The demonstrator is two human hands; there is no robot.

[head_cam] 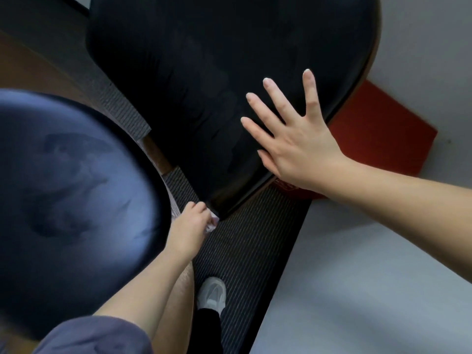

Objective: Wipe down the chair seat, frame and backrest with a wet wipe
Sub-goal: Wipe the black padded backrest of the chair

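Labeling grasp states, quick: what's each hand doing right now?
Left hand: closed on the wet wipe.
Right hand: open, fingers spread, flat on the black chair pad.

The floor is smooth pale grey (357,290) on the right and brown wood (30,67) at the far left. A dark ribbed mat strip (245,251) runs between them. A white sneaker (212,292) stands on its near end. A flat red rectangular sheet (383,139) lies on the grey floor at the far right, partly hidden by the black padded chair (191,85).

Head camera looks steeply down, close above the chair (204,98).
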